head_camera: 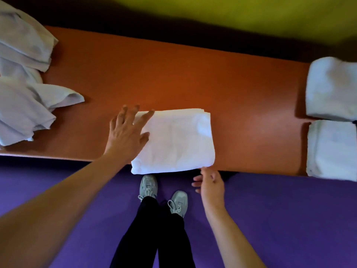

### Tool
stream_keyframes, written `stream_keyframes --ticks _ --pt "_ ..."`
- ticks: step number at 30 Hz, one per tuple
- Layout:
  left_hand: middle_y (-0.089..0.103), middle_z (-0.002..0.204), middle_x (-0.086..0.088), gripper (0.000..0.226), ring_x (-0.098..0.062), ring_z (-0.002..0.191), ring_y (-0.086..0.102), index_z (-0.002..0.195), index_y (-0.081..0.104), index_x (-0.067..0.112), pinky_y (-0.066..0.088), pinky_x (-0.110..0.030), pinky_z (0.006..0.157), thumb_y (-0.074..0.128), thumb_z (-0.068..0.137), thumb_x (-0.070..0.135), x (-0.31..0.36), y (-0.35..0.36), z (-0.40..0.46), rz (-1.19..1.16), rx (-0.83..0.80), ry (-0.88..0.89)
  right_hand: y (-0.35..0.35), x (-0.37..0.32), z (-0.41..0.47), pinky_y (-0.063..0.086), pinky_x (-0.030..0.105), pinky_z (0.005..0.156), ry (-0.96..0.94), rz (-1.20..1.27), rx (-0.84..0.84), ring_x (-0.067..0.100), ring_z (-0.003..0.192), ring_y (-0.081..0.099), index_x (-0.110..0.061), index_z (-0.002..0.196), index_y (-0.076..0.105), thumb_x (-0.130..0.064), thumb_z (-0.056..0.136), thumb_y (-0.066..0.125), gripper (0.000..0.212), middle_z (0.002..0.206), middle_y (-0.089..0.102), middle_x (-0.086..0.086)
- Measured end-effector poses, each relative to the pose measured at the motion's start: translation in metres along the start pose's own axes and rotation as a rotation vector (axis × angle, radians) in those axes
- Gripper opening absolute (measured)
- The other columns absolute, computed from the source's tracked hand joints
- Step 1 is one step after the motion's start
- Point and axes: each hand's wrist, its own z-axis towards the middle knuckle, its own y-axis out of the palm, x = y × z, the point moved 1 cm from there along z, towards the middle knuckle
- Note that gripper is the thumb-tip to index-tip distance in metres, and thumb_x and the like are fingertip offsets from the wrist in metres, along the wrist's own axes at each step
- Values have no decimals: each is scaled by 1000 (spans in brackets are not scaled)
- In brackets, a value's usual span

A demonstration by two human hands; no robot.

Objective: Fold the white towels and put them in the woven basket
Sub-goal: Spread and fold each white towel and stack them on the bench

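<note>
A folded white towel (177,140) lies at the near edge of the orange table (173,74), slightly overhanging it. My left hand (127,132) lies flat with spread fingers on the towel's left side. Just below the towel's near right corner, off the table edge, my right hand (210,182) hangs with loosely curled fingers that hold nothing; its fingertips are at the corner. A heap of unfolded white towels (25,84) covers the table's left end. Two folded white towels (332,89) (332,149) sit at the right end. No woven basket is in view.
The floor (289,219) below the table is purple, and my legs and grey shoes (164,196) stand close to the table's near edge. A yellow-green wall (231,14) runs behind the table. Bare orange tabletop lies between the middle towel and the piles.
</note>
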Motion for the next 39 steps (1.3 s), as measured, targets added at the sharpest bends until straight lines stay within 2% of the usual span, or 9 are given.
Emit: stream_keyframes --ticks 3,6,12,16,22,26,30,34,39 --pt "34 157 -8 67 -40 142 33 153 31 41 34 -59 113 63 95 40 -7 -3 19 -60 -180 -25 33 10 -9 57 34 80 101 62 -260 13 90 70 -19 114 54 -30 93 70 28 100 71 -2" --pt "36 150 -9 67 -39 131 47 151 37 39 40 -52 109 69 93 33 -9 -5 25 -267 -267 -78 55 7 -9 52 45 103 92 119 -225 14 109 67 -32 112 53 -48 78 78 45 110 71 -9" --pt "43 134 -13 63 -39 123 51 149 38 42 44 -49 104 67 92 42 24 3 19 -406 -335 -230 26 -43 33 46 24 72 -107 189 112 20 91 61 -1 117 54 -18 96 66 29 94 61 0" --pt "44 145 -10 61 -36 130 50 153 33 37 42 -46 106 60 98 35 70 16 20 -487 -358 -180 -22 -83 87 52 36 91 -218 41 130 21 106 65 -10 131 55 -26 96 67 41 115 67 4" --pt "39 148 -4 75 -32 135 44 155 22 39 42 -47 108 65 94 38 137 20 37 -491 -309 -138 -84 -127 130 48 33 105 -345 -62 141 10 117 61 -24 145 47 -25 93 67 55 131 63 -2" --pt "22 153 5 91 -31 139 37 152 14 57 45 -51 106 69 87 23 167 17 49 -547 -313 -141 -99 -115 111 46 33 102 -615 -525 85 18 129 48 -39 153 32 -42 93 63 67 146 42 2" --pt "20 154 9 91 -25 144 32 151 24 53 40 -46 113 77 83 25 183 23 55 -582 -303 -182 -91 -82 100 32 38 118 -742 -752 -19 26 149 22 -41 159 18 -54 97 54 73 167 9 10" --pt "23 153 7 87 -20 142 32 152 29 49 37 -38 112 78 84 24 207 29 68 -612 -263 -137 -106 -88 123 31 42 121 -617 -607 5 27 154 11 -48 158 13 -45 100 57 73 168 2 8" --pt "26 154 2 84 -22 140 34 152 34 43 37 -34 109 79 83 24 251 34 103 -616 -250 -116 -145 -121 161 34 47 119 -571 -568 -9 27 153 16 -55 155 12 -42 99 59 73 165 11 7"
